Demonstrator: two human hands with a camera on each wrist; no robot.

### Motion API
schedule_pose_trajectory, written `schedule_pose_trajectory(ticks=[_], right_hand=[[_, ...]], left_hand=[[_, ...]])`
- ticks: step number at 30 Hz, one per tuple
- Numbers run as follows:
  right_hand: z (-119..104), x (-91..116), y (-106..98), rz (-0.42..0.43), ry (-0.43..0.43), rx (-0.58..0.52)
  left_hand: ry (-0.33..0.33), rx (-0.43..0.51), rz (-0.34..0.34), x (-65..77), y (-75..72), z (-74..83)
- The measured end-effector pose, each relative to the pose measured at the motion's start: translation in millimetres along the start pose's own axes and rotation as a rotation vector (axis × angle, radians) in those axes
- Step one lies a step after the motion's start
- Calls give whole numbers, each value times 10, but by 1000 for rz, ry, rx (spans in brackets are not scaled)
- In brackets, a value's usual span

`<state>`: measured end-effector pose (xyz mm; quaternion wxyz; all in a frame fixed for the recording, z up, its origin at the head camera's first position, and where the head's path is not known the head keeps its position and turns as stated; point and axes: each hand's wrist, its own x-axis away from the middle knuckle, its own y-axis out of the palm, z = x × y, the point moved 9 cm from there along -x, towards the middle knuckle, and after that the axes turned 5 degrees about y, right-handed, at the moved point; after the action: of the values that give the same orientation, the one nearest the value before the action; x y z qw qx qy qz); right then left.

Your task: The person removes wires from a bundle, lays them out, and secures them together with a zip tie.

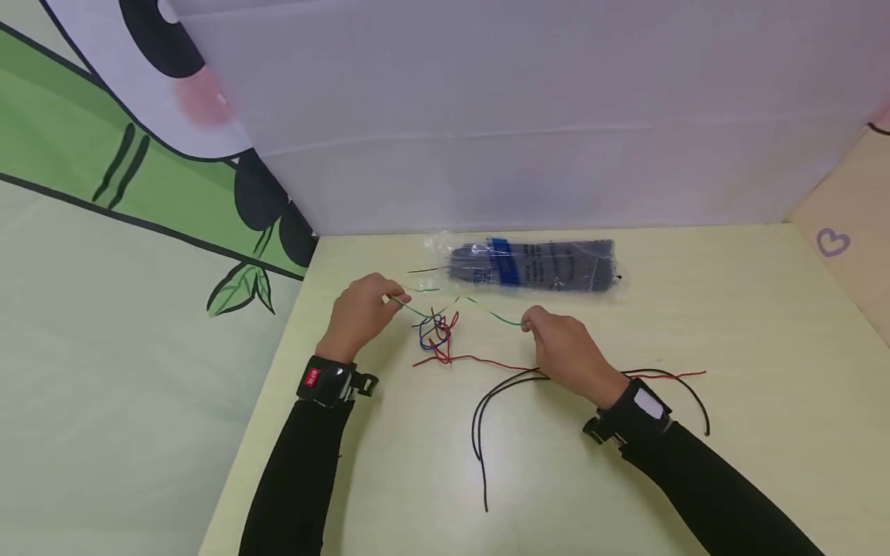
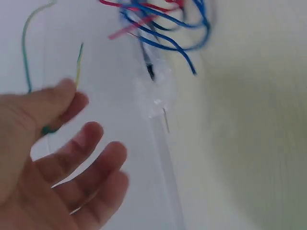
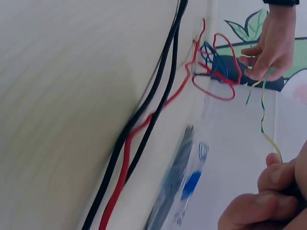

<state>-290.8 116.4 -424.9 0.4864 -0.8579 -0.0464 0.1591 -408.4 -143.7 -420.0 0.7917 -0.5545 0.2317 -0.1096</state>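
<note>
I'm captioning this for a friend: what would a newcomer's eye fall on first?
Probably the green-yellow wire, held between the left fingers and right fingers. Next comes the tangle of red and blue wires on the table, below it in the head view. Behind lies a clear bag with a blue band, near the wall.

On the table (image 1: 765, 309), packet (image 1: 556, 266) behind wire tangle (image 1: 438, 340), cables (image 1: 479, 432) in front, strand (image 1: 495, 315) between left hand (image 1: 361, 315) and right hand (image 1: 570, 351)

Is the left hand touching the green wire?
Touching: the left wrist view shows the left hand pinching the green wire between thumb and finger.
</note>
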Motion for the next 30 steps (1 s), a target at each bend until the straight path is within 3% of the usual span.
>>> schedule_pose_trajectory(ticks=[3, 6, 10, 13, 15, 18, 21, 23, 27, 30], right_hand=[[191, 80, -118, 8, 12, 8], [402, 179, -237, -17, 40, 16], [616, 287, -389, -54, 56, 28], [728, 341, -496, -60, 60, 23], [795, 383, -552, -64, 67, 24], [848, 461, -634, -58, 65, 34], [804, 540, -704, -24, -8, 81], [721, 599, -747, 21, -99, 139], [651, 738, -820, 108, -189, 226], [794, 817, -874, 86, -73, 100]], left_hand=[[135, 156, -82, 19, -5, 174], [306, 228, -94, 68, -68, 437], [437, 347, -164, 179, -146, 734], [467, 407, -225, 213, -150, 878], [496, 378, -218, 209, -137, 933], [528, 234, -149, 181, -86, 947], [484, 82, -64, 124, -20, 872], [439, 43, -16, 73, 21, 814], [363, 134, 55, 1, 46, 769], [370, 224, 59, 10, 24, 876]])
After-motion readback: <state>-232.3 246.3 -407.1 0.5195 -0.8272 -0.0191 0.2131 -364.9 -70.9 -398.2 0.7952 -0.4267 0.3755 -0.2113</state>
